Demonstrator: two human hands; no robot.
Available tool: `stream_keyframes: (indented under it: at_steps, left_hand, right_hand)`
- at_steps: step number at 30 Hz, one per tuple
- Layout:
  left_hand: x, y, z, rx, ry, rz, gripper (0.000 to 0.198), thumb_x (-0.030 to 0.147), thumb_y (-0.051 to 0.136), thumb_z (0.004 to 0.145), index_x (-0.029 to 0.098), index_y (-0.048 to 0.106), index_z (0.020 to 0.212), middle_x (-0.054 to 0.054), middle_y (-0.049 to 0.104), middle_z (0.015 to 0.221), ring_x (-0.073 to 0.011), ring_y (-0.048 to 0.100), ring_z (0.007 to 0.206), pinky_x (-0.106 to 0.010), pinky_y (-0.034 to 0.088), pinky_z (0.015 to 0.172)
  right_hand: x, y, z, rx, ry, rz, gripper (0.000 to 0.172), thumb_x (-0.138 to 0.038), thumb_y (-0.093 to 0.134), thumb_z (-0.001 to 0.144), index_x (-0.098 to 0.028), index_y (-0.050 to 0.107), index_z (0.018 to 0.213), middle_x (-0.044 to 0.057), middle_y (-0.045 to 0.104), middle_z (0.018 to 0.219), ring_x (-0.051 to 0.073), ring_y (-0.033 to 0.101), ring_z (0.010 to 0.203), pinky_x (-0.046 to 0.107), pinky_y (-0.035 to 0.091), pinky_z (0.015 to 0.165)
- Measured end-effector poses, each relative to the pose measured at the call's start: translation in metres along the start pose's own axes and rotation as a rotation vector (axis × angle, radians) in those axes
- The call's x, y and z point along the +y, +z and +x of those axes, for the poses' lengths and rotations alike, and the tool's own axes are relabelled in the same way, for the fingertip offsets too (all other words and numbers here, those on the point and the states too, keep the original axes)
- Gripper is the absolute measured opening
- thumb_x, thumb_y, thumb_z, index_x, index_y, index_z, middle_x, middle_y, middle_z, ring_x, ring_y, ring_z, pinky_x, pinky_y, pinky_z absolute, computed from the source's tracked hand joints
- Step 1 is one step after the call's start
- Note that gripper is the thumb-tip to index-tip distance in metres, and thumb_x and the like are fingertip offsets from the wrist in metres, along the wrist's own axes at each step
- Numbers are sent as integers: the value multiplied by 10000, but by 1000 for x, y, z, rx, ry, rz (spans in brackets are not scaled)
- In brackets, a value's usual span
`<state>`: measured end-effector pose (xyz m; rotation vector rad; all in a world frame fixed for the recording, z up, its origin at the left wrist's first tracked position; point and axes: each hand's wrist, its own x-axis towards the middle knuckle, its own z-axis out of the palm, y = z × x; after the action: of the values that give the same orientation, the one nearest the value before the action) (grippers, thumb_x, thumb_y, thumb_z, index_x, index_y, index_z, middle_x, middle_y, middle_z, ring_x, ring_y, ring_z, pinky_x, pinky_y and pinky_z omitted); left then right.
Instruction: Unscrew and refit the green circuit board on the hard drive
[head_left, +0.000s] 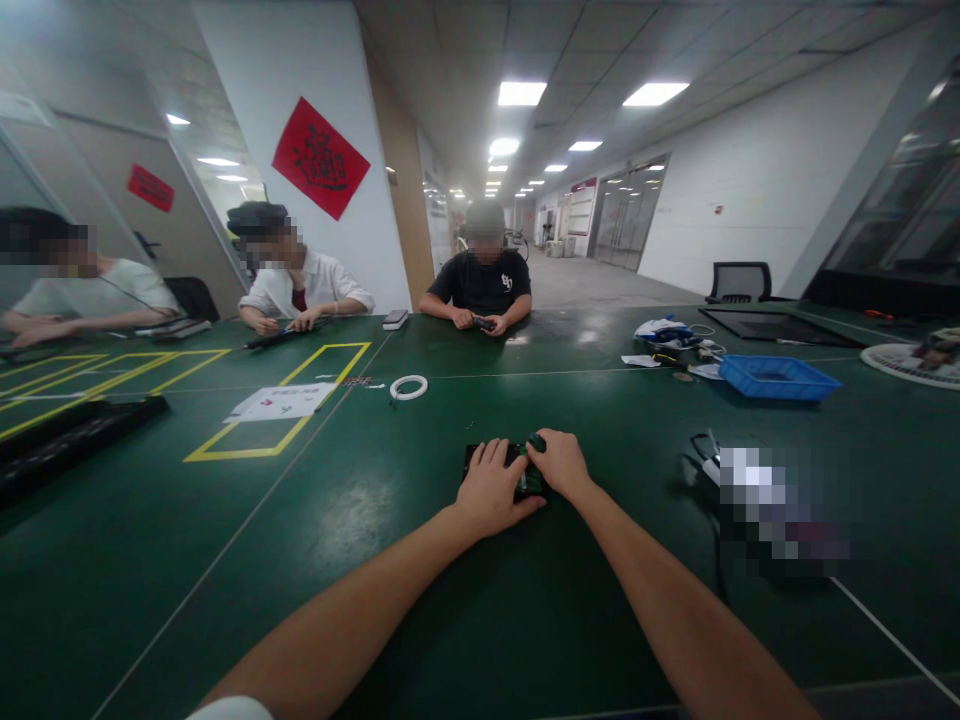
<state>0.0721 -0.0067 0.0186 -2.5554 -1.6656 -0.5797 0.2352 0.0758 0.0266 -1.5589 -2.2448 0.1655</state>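
Note:
My left hand [489, 490] lies over a dark flat device [533, 487], fingers spread across its top and thumb pointing right along the near edge. Part of a green circuit board shows between my two hands; the rest of the device is covered. From the right, my right hand [559, 462] closes round a short dark green tool handle [535, 441], held over the device's right part. The tool's working end is hidden.
A white ring-shaped roll [409, 388] and a paper sheet [285, 402] lie ahead left. A blue tray [780, 378] stands ahead right, near cables [667, 332]. A blurred object [772, 500] is at right. A black tray [75, 440] lies far left. Several people sit opposite.

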Motion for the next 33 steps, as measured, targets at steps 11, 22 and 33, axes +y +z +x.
stream_keyframes:
  at_steps: [11, 22, 33]
  left_hand:
    - [0, -1, 1, -15, -16, 13, 726, 721, 573, 828, 265, 510, 1390, -147, 417, 1507, -386, 343, 1419, -616, 244, 1170]
    - [1, 1, 1, -11, -17, 22, 709, 702, 604, 818, 266, 525, 1372, -150, 429, 1489, -390, 346, 1412, -621, 269, 1158]
    - [1, -1, 2, -35, -12, 21, 722, 716, 556, 844, 264, 496, 1404, -154, 410, 1517, -386, 325, 1435, -626, 245, 1168]
  right_hand:
    - [1, 1, 0, 5, 6, 39, 171, -339, 591, 931, -203, 690, 905, 70, 735, 894, 197, 677, 847, 266, 420, 729]
    - [-2, -7, -4, -38, -54, -11, 166, -329, 576, 949, -198, 673, 916, 76, 725, 946, 196, 660, 854, 267, 406, 710]
    - [-1, -14, -9, -34, -89, 43, 192, -313, 539, 968, -202, 650, 855, 45, 705, 904, 164, 625, 791, 249, 396, 684]
